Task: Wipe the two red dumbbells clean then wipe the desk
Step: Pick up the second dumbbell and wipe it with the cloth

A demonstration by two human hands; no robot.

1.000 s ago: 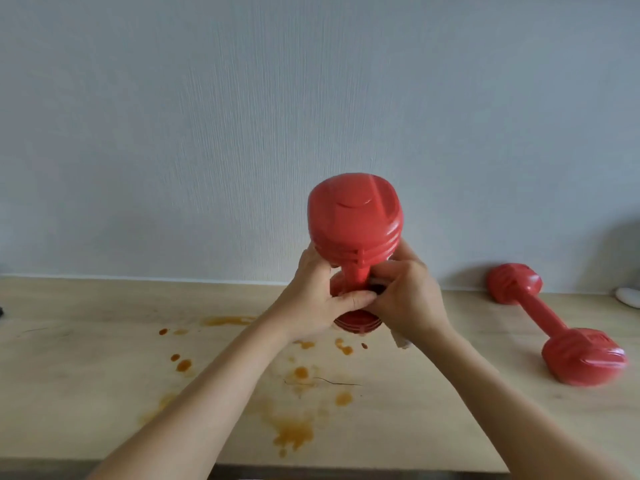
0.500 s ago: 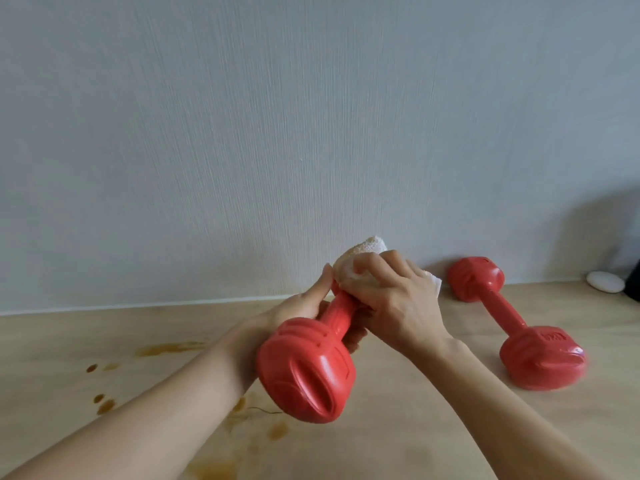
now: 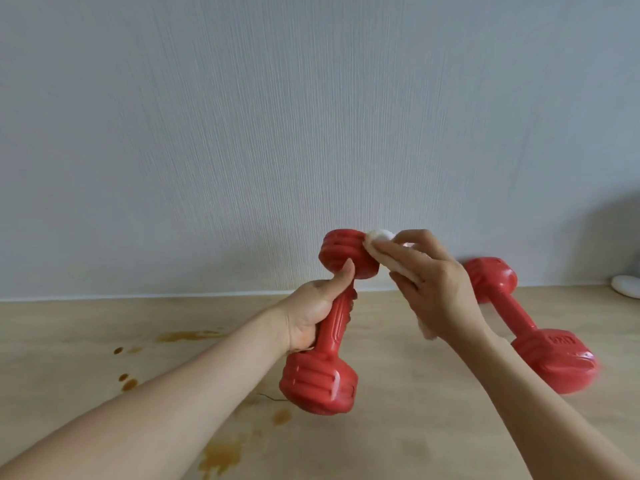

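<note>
Left hand [image 3: 313,315]: fingers are gripping the dumbbell [image 3: 329,327] bar, holding it up above the tabletop [image 3: 433,427].
Right hand [image 3: 436,289]: fingers are pressing a cloth [image 3: 381,252] on its top end.
Other dumbbell [image 3: 530,327]: is lying at 3 o'clock.
Stains [image 3: 221,455]: are sitting at 7 o'clock.

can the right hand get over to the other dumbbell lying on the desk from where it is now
Probably yes. The right hand, pressing the white cloth to the held dumbbell, is just left of the second dumbbell on the desk, with nothing between them.
</note>
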